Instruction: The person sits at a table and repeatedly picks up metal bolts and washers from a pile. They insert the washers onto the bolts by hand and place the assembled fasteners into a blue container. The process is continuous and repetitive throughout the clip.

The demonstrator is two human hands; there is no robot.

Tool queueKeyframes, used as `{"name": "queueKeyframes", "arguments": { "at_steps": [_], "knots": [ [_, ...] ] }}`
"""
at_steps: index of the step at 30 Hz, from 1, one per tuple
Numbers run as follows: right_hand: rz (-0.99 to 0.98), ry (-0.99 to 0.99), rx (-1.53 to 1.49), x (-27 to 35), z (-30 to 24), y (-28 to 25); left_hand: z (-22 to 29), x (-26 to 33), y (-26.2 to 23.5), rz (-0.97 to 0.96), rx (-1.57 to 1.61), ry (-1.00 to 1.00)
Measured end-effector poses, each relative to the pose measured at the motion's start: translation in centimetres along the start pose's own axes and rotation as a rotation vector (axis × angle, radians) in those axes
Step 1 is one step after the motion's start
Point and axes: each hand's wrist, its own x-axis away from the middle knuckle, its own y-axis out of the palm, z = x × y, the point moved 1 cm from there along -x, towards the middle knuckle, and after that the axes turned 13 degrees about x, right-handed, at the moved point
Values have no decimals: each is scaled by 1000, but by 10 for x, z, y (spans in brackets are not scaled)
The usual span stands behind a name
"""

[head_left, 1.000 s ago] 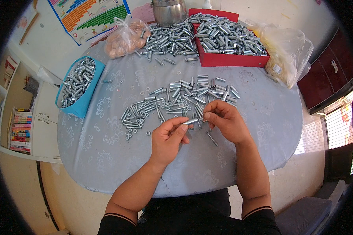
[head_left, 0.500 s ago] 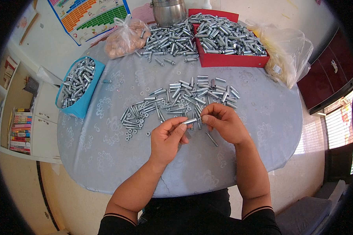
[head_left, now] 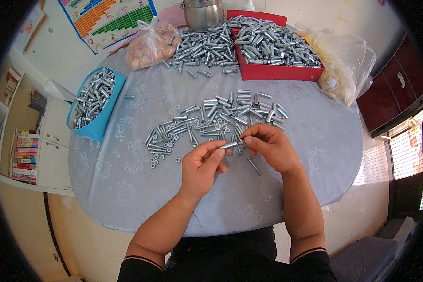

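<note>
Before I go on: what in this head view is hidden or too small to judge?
- Small silver metal sleeve between left hand and right hand: both ends covered by fingertips.
- Round steel pot: top cut off by the upper edge.
- Clear plastic bag: orange-brown contents blurred by the film.
- Loose washers on the grey tablecloth: too small to tell apart.

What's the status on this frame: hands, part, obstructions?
Left hand and right hand both pinch one metal sleeve bolt above the table. Loose bolt pile just beyond. Nothing blocking.
</note>
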Motion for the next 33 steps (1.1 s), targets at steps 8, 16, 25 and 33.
{"name": "queueKeyframes", "arguments": {
  "at_steps": [8, 16, 25, 33],
  "knots": [
    [-24, 3, -15, 0, 3, 2, -1, 1, -1, 3, 9, 0],
    [176, -37, 80, 1, 0, 2, 10, 0, -5, 90, 18, 110],
    [437, -167, 376, -6, 15, 7, 22, 4, -6, 127, 47, 180],
    [343, -164, 528, 1, -6, 14, 63, 30, -20, 133, -6, 237]
  ]
}}
